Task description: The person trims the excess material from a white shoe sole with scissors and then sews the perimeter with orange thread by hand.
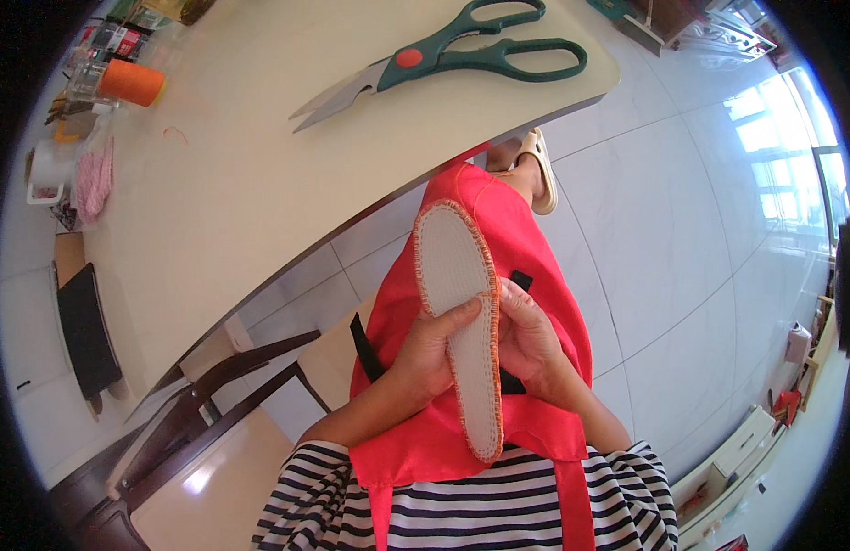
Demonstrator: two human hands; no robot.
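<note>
A pale woven shoe insole (452, 255), edged with orange overcast stitching, lies over my lap on a red apron (542, 268). My left hand (432, 344) grips its narrow middle, the thumb on top and the fingers hidden beneath. At the insole's right edge, my right hand (528, 330) pinches the stitched rim or something at it; whether a needle is between the fingers cannot be told. Orange thread shows at the rim near both thumbs. Green-handled scissors (439, 62), blades slightly parted, rest on the cream table (225, 206) beyond my hands.
An orange thread spool (132, 82), a pink cloth-like bundle (96, 175) and a white container (50, 172) stand at the table's far left. A scrap of orange thread (176, 132) lies on the tabletop. Wooden chairs (211, 475) are at lower left, below the table's curved edge.
</note>
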